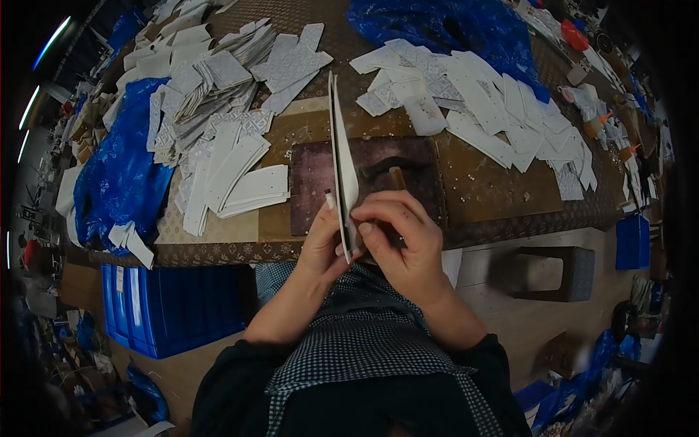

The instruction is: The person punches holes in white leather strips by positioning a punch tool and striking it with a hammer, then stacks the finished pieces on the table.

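Upright on its edge, a long white piece [348, 171] that looks like two thin layers stands over the dark reddish mat [309, 178]. My left hand [320, 244] grips its lower left side, with the thumb against the layer. My right hand [404, 244] is at its right side, fingers curled and thumb near the index finger at the lower edge; anything tiny between them is too small to make out. A black curved tool [397, 166] with a tan part lies on the mat, beyond my right hand.
Patterned and white pieces [218, 80] are piled at the left, with more white pieces [495, 102] at the right. Blue plastic [120, 167] lies left, more [451, 25] at the back. A blue bin [175, 306] stands below the table, a stool [575, 273] at right.
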The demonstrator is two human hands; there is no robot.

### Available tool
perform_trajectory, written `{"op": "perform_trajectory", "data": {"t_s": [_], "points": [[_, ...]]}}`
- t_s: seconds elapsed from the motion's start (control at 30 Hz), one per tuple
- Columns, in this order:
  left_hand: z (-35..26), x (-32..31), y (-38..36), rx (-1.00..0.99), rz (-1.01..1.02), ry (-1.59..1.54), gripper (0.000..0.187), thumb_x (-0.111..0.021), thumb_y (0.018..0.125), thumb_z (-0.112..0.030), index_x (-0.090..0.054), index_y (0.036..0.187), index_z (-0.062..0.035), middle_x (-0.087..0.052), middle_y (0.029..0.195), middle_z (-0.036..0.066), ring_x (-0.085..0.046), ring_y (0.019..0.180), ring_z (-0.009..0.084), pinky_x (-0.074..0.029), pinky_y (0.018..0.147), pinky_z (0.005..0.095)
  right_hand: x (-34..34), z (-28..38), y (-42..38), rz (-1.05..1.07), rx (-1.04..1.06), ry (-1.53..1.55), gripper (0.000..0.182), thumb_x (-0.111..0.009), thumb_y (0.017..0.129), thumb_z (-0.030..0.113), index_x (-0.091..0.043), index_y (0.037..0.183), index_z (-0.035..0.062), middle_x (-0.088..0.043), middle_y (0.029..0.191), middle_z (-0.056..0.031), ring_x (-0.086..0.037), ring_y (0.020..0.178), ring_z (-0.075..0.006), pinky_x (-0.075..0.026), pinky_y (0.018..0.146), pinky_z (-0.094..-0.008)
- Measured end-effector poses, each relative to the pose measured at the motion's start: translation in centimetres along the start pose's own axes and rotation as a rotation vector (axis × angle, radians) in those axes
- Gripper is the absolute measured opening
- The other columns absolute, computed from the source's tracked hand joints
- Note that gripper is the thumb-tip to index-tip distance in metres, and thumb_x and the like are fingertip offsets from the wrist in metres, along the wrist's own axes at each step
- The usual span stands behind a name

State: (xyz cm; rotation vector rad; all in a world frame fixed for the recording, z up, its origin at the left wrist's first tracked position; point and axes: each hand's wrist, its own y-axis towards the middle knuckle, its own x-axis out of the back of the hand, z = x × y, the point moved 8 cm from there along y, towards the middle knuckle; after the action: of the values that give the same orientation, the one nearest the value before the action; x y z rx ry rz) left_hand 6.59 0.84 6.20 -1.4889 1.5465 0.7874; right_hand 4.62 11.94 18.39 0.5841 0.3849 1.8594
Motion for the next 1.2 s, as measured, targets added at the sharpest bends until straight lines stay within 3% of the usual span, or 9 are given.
{"op": "perform_trajectory", "data": {"t_s": [0.17,0.23,0.47,0.67,0.87,0.97,1.07,1.17,1.2], "points": [[-1.4,-0.3,0.2,-0.156,-0.032,0.137,0.024,-0.062,0.097,-0.027,-0.053,0.112,-0.0101,-0.060,0.083,0.001,-0.039,0.047,0.0047,-0.032,0.044,0.0177,0.4,0.4,0.1,0.008,0.016,-0.079,0.019,-0.070,0.080,0.000,-0.066,0.099,0.0026,-0.067,0.096,-0.0089,-0.069,0.077,-0.0228,-0.056,0.065,-0.0306],[-2.1,-0.6,0.0,-0.175,-0.003,0.202,0.023,-0.063,0.096,-0.025,-0.055,0.110,-0.0091,-0.061,0.084,0.002,-0.041,0.048,0.0049,-0.032,0.045,0.0180,0.5,-0.2,-0.1,0.012,-0.022,-0.092,0.019,-0.071,0.079,0.000,-0.066,0.097,0.0027,-0.067,0.093,-0.0090,-0.069,0.075,-0.0226,-0.056,0.064,-0.0303],[-3.8,-0.1,-0.9,-0.352,-0.256,0.482,0.022,-0.069,0.092,-0.023,-0.055,0.097,-0.0080,-0.063,0.082,0.001,-0.047,0.055,0.0035,-0.035,0.048,0.0176,0.8,-2.4,-0.1,0.131,-0.213,-0.067,0.017,-0.069,0.075,-0.001,-0.064,0.091,0.0022,-0.066,0.087,-0.0090,-0.068,0.071,-0.0203,-0.055,0.062,-0.0295],[-3.1,0.9,-0.7,-0.261,-0.156,0.434,0.025,-0.070,0.092,-0.027,-0.055,0.100,-0.0086,-0.063,0.080,0.002,-0.045,0.050,0.0040,-0.033,0.044,0.0181,0.2,-2.9,-0.5,0.125,-0.257,0.020,0.015,-0.068,0.075,-0.002,-0.061,0.089,0.0005,-0.063,0.085,-0.0085,-0.066,0.070,-0.0180,-0.054,0.064,-0.0285],[-2.0,0.0,-0.1,-0.169,-0.074,0.299,0.029,-0.068,0.093,-0.030,-0.054,0.107,-0.0085,-0.061,0.079,0.002,-0.042,0.047,0.0048,-0.031,0.043,0.0190,0.1,-3.7,-1.8,-0.083,-0.151,0.193,0.017,-0.064,0.076,-0.006,-0.059,0.090,-0.0001,-0.062,0.088,-0.0071,-0.063,0.073,-0.0154,-0.051,0.065,-0.0263],[-2.0,0.4,0.1,-0.193,-0.139,0.280,0.026,-0.066,0.094,-0.029,-0.055,0.106,-0.0084,-0.060,0.077,0.001,-0.040,0.046,0.0047,-0.031,0.043,0.0194,1.0,-3.3,-2.4,-0.178,-0.069,0.153,0.017,-0.063,0.075,-0.007,-0.058,0.090,-0.0003,-0.062,0.090,-0.0068,-0.062,0.073,-0.0144,-0.050,0.064,-0.0254],[-3.3,3.0,0.9,-0.242,-0.163,0.262,0.020,-0.060,0.098,-0.027,-0.055,0.104,-0.0086,-0.058,0.075,0.000,-0.038,0.045,0.0051,-0.031,0.043,0.0198,1.7,-3.7,-2.9,-0.114,-0.125,0.289,0.015,-0.065,0.082,-0.003,-0.059,0.095,-0.0011,-0.061,0.092,-0.0059,-0.060,0.080,-0.0105,-0.047,0.067,-0.0224],[-4.9,4.4,1.1,-0.283,-0.246,0.267,0.015,-0.057,0.099,-0.025,-0.055,0.103,-0.0104,-0.058,0.076,-0.002,-0.036,0.045,0.0052,-0.029,0.042,0.0205,0.1,-5.4,-4.0,0.294,-0.331,0.169,0.017,-0.069,0.081,0.002,-0.062,0.096,0.0022,-0.064,0.084,-0.0051,-0.062,0.072,-0.0136,-0.050,0.065,-0.0241],[-5.6,5.3,1.2,-0.319,-0.340,0.263,0.013,-0.057,0.099,-0.025,-0.056,0.100,-0.0127,-0.056,0.073,-0.003,-0.036,0.045,0.0051,-0.028,0.042,0.0209,-0.8,-6.4,-5.2,0.418,-0.427,0.093,0.023,-0.073,0.082,0.010,-0.063,0.103,0.0042,-0.067,0.085,-0.0055,-0.065,0.075,-0.0146,-0.052,0.066,-0.0257]]}}
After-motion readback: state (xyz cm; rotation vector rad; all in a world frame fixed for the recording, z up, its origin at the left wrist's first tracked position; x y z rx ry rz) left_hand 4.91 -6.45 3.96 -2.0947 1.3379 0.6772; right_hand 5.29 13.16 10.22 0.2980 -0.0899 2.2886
